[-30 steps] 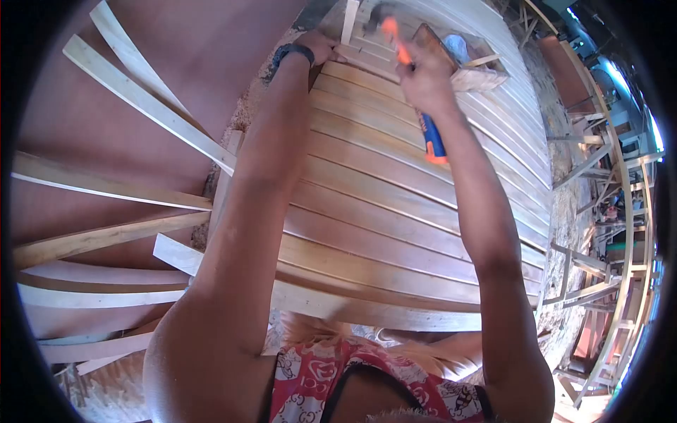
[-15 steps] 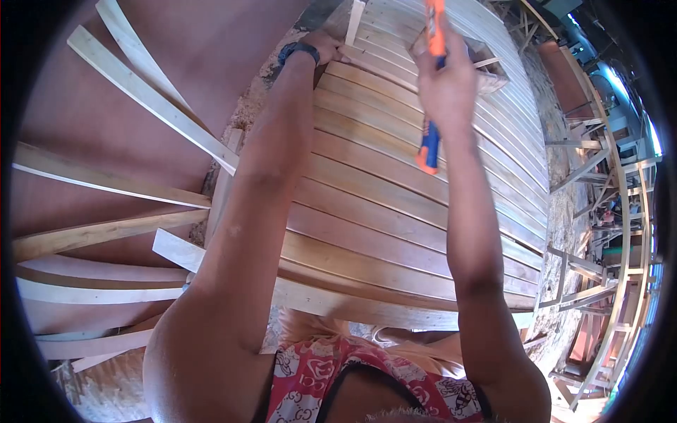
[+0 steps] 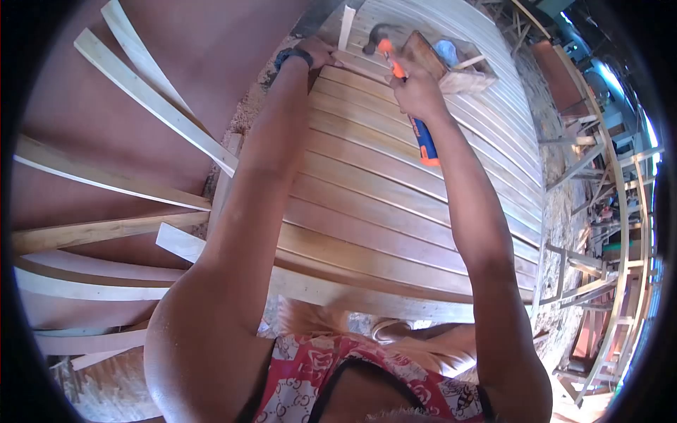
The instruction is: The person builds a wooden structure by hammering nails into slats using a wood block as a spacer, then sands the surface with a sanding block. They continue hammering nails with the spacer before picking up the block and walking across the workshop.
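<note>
My right hand point(image 3: 422, 93) is wrapped round the orange and blue handle of a hammer point(image 3: 426, 144). The hammer's dark head lies over the upper boards, up and left of the hand. At the upper left edge of the planked surface point(image 3: 374, 176), my left hand point(image 3: 321, 52) rests low against the wood, its fingers pointing right. Whether those fingers hold something small is too unclear to tell. A short pale strip point(image 3: 346, 27) stands up just beyond the left hand. An open wooden box point(image 3: 469, 83) sits on the boards beyond my right hand, with a pale bluish item inside.
Curved wooden strips point(image 3: 148, 95) fan out at the left over a reddish-brown surface point(image 3: 211, 42). A pale board point(image 3: 367, 299) borders the near side of the planks. Timber framing point(image 3: 624, 233) runs down the right, beside rough ground.
My right hand and the hammer have moved down and left, bringing the hammer's head into view over the boards. My left hand is in nearly the same place.
</note>
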The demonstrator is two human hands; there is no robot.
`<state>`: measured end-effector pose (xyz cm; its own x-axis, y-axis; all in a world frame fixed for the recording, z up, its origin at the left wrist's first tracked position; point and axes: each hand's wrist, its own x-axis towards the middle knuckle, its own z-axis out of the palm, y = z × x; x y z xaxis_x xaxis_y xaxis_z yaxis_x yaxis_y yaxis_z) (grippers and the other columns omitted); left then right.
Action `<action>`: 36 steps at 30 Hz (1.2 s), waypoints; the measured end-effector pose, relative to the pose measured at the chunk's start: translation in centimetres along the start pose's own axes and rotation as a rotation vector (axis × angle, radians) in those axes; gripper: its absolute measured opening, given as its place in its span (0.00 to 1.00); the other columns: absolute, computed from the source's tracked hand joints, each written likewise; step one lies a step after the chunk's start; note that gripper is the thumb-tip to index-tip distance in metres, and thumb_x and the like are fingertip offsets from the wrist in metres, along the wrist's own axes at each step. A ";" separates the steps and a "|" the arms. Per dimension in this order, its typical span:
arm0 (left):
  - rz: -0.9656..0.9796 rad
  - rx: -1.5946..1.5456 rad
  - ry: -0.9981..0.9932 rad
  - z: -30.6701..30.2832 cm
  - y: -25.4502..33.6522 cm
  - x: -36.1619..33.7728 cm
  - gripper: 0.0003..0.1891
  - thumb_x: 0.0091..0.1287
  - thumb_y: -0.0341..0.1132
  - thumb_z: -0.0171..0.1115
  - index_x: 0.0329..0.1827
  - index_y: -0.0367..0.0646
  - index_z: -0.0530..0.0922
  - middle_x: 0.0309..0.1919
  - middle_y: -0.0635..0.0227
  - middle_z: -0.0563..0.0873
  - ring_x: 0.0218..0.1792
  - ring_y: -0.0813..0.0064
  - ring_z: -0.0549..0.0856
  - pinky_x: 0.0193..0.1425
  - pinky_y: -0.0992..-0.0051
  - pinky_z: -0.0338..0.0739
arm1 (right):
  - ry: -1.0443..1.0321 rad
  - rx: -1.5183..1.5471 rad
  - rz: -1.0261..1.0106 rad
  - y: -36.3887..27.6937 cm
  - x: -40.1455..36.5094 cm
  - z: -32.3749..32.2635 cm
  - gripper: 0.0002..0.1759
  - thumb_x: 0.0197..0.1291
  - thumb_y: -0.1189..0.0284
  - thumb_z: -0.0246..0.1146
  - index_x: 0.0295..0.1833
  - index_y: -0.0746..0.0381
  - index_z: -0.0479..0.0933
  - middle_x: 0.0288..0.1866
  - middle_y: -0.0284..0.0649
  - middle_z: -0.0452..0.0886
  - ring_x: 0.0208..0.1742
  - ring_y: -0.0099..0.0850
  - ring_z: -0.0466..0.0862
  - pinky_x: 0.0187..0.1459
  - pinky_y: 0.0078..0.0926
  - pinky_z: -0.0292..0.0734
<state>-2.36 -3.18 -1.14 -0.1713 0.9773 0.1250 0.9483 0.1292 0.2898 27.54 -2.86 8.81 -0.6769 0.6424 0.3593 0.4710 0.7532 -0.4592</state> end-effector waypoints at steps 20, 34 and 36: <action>-0.012 -1.791 0.865 -5.1 3.9 3.9 0.11 0.72 0.33 0.64 0.52 0.36 0.83 0.42 0.65 0.88 0.39 0.72 0.87 0.44 0.69 0.84 | -0.036 0.696 0.722 -0.7 -33.9 -13.2 0.43 0.61 0.83 0.65 0.80 0.65 0.57 0.25 0.35 0.80 0.21 0.19 0.76 0.22 0.20 0.71; 0.950 -0.624 0.033 -6.7 35.8 -10.9 0.10 0.66 0.34 0.63 0.42 0.36 0.85 0.29 0.52 0.86 0.28 0.60 0.85 0.37 0.66 0.78 | 0.400 0.513 0.329 -0.4 -27.3 -16.8 0.34 0.64 0.75 0.69 0.75 0.63 0.66 0.52 0.37 0.83 0.35 0.21 0.83 0.34 0.20 0.80; 0.968 -0.558 -0.014 -5.4 38.4 -14.2 0.09 0.65 0.33 0.64 0.40 0.36 0.86 0.30 0.51 0.86 0.29 0.55 0.85 0.38 0.63 0.78 | 0.318 0.653 0.349 0.8 -27.4 -17.6 0.21 0.67 0.75 0.67 0.63 0.67 0.76 0.48 0.37 0.86 0.37 0.23 0.85 0.35 0.20 0.79</action>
<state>35.05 -12.95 13.32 0.5812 0.6268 0.5190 0.4261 -0.7778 0.4621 56.42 -17.33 12.92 -0.3118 0.9092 0.2761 0.1334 0.3296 -0.9346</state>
